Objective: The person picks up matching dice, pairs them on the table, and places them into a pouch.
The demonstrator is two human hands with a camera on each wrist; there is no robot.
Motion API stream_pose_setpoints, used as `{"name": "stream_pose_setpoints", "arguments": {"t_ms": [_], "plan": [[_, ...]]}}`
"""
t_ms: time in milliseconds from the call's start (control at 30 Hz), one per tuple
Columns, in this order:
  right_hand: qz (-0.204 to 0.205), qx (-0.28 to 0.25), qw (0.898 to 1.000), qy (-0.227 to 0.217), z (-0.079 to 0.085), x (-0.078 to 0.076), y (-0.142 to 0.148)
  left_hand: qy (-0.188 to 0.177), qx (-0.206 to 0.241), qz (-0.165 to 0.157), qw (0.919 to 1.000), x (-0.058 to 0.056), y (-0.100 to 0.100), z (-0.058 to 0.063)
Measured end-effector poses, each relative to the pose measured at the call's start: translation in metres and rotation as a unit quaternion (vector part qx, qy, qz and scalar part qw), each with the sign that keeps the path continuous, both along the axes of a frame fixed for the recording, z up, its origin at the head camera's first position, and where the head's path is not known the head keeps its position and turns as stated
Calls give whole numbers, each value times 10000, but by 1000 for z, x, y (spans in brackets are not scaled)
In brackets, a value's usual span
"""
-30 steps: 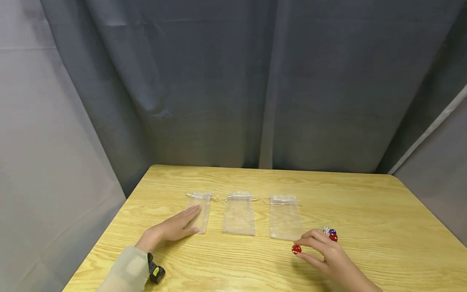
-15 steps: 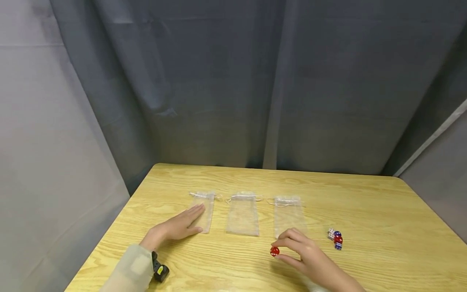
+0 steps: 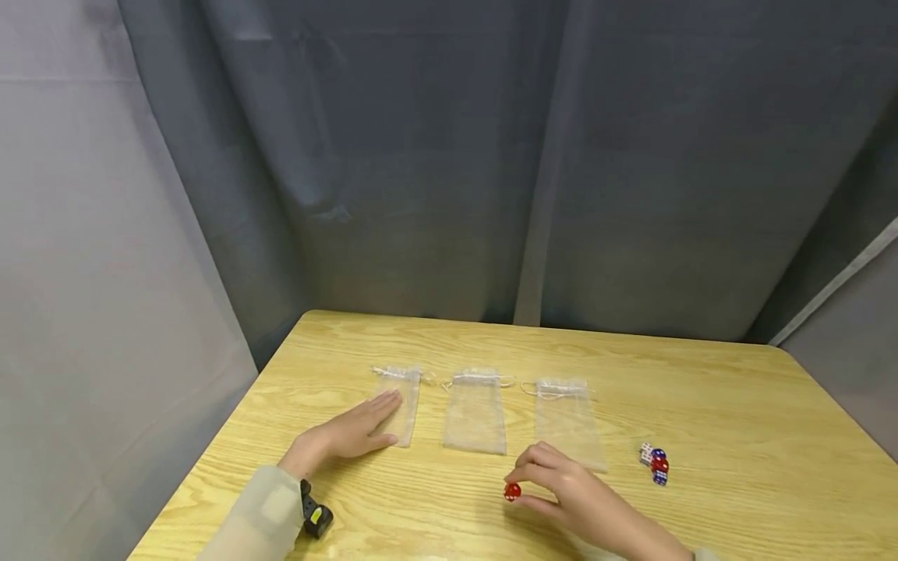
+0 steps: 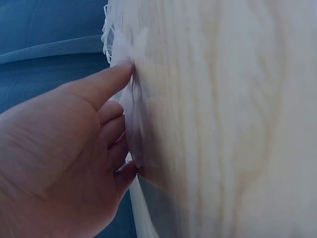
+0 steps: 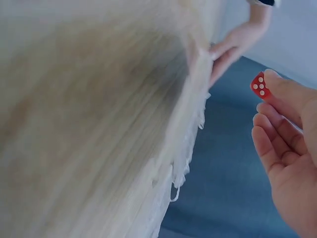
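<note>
In the head view my left hand (image 3: 354, 430) rests with extended fingers on the leftmost sheer drawstring bag (image 3: 405, 421), covering part of it. The left wrist view has its fingertips right at the thin fabric. My right hand (image 3: 561, 487) pinches a red die (image 3: 513, 492) between thumb and fingers, in front of the gap between the middle drawstring bag (image 3: 475, 421) and the right drawstring bag (image 3: 568, 425). White pips show on the red die (image 5: 260, 85) in the right wrist view. All three bags lie flat in a row, cords toward the far side.
A small cluster of dice lies to the right: a white die (image 3: 646, 453), a red die (image 3: 659, 463) and blue dice (image 3: 660, 478). The wooden table (image 3: 737, 421) ends at a dark grey curtain (image 3: 421, 195). A black wrist camera (image 3: 317, 518) sits on my left wrist.
My right hand has carried the red die leftward, away from the dice cluster, which now shows fully. The left hand stays on its bag. The head view has shifted slightly.
</note>
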State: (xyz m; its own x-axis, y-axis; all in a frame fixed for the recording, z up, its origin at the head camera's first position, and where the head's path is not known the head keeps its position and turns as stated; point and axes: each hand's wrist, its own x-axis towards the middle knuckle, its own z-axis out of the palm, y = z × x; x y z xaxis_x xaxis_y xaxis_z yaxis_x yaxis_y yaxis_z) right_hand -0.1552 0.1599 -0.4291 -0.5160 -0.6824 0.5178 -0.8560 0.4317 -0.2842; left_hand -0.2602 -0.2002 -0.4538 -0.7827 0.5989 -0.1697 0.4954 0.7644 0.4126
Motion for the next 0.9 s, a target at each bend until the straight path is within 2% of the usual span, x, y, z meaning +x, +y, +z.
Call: {"name": "stream_pose_setpoints", "arguments": {"t_ms": [167, 400, 900], "plan": [[273, 469, 9985, -47, 1, -7, -5, -22, 5, 7, 10000, 0, 3, 2], [692, 781, 9941, 298, -7, -14, -8, -41, 38, -31, 10000, 0, 8, 1], [847, 1191, 9889, 263, -13, -9, -9, -18, 86, -152, 9998, 0, 17, 0]]}}
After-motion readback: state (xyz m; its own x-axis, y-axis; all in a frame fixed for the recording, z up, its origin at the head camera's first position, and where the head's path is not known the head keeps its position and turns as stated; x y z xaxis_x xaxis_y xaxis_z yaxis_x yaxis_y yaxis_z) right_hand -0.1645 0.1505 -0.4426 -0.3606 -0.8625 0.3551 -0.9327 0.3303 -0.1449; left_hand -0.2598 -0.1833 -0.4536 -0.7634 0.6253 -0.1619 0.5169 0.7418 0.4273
